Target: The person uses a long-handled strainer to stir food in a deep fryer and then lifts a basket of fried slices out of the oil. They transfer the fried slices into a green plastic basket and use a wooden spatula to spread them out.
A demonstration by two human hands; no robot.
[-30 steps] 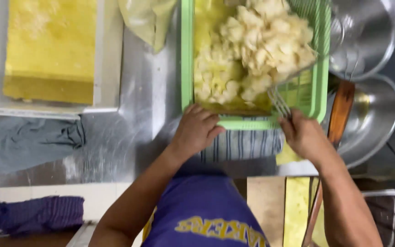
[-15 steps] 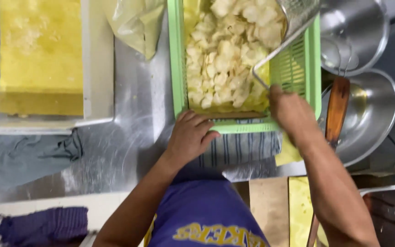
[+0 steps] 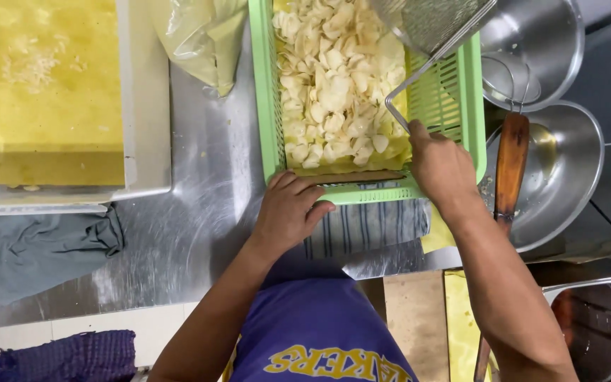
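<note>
A green slatted plastic basket (image 3: pixel 472 106) holds a heap of pale thin chips (image 3: pixel 334 92) on the steel counter. My left hand (image 3: pixel 288 209) grips the basket's near rim at its left corner. My right hand (image 3: pixel 441 166) is shut on the wire handle of a metal mesh skimmer (image 3: pixel 429 25), which is lifted and tilted over the basket's far right side. The skimmer looks empty. A striped cloth (image 3: pixel 369 226) lies under the basket's near edge.
A white tray with a yellow block (image 3: pixel 54 92) sits far left, with a clear plastic bag (image 3: pixel 203 42) beside it. A grey rag (image 3: pixel 37 251) lies on the counter. Right of the basket are two steel bowls (image 3: pixel 567 184) and a wooden-handled tool (image 3: pixel 512 166).
The skimmer held a pile of chips above the basket; now the chips lie spread in the basket and the skimmer is empty and raised. The view shifted a little.
</note>
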